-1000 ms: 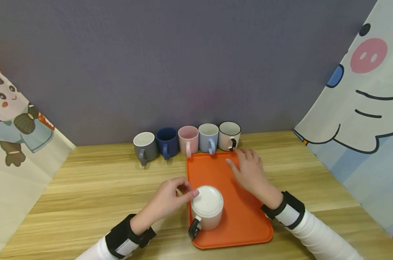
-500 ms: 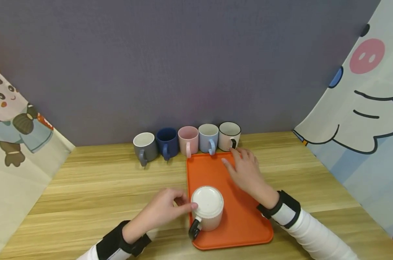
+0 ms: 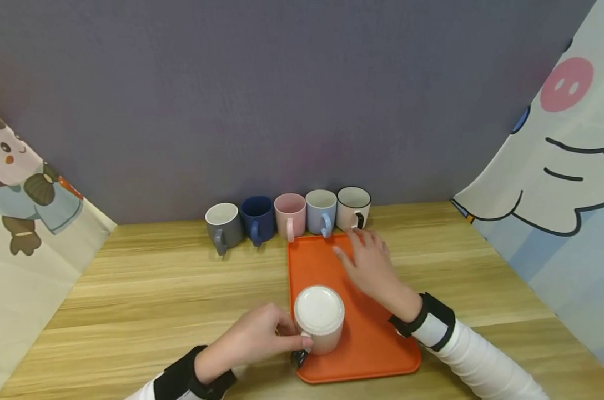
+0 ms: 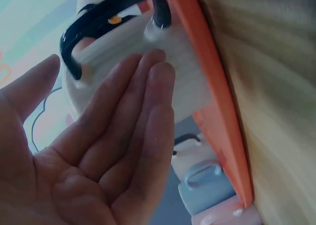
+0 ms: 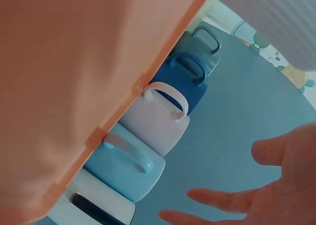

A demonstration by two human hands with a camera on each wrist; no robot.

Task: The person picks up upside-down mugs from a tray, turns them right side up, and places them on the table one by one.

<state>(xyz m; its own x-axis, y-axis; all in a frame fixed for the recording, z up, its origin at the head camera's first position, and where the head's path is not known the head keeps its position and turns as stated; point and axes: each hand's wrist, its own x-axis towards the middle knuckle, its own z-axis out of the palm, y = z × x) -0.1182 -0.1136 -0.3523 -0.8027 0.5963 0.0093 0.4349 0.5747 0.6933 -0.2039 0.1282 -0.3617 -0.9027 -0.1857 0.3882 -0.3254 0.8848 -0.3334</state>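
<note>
An upside-down white mug with a black handle stands on the orange tray, near its front left corner. Beside that mug is my left hand; in the left wrist view its fingers lie nearly straight along the mug wall, the thumb apart near the handle. Over the tray's far right part reaches my right hand, fingers spread and nothing held. Its fingertips point toward an upright white mug with a black rim and black handle, at the right end of a row of mugs.
Left of the black-rimmed mug stand a light blue mug, a pink mug, a navy mug and a grey mug, handles facing me. Behind the row rises a grey panel; the wooden table extends on both sides.
My left hand has moved down along the upside-down mug toward its handle. My right hand has drifted slightly left, away from the black-rimmed mug's handle. The mugs and tray have stayed put.
</note>
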